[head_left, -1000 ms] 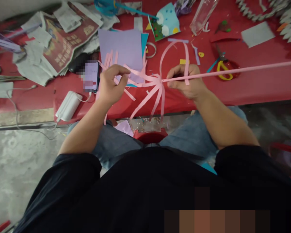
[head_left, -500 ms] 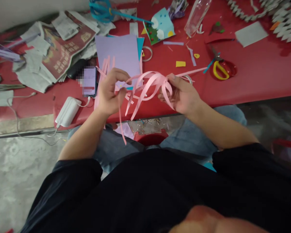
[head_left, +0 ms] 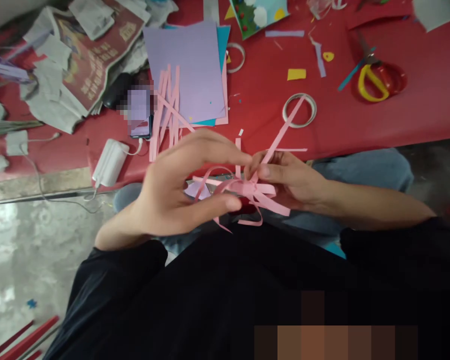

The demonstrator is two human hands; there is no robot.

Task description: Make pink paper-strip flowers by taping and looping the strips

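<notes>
Grey floor (head_left: pixel 15 260) is showing below the near edge of a red table (head_left: pixel 345 120), where a person in a black shirt (head_left: pixel 225 280) and jeans (head_left: pixel 375 175) is sitting. Of the 2 hands, the left hand (head_left: pixel 183 185) is spreading wide, thumb well apart from the fingers, beside a pink paper bunch (head_left: pixel 264 192); whether it is touching the strips, I cannot tell. The right hand (head_left: pixel 290 177) is pinching the bunch where its strips are meeting a pink stem (head_left: pixel 285 130). The bunch is hanging over the lap, and the stem is slanting up across a tape ring (head_left: pixel 314 111). Near the table's edge, a white power bank (head_left: pixel 110 162) is lying, its cable running to a phone (head_left: pixel 140 129). Farther in, loose pink strips (head_left: pixel 159 115) are lying against a purple sheet (head_left: pixel 187 55), which is partly covering a blue sheet (head_left: pixel 224 40). Scissors (head_left: pixel 370 61) are resting at the right, and crumpled newspaper (head_left: pixel 97 60) is covering the far left.
</notes>
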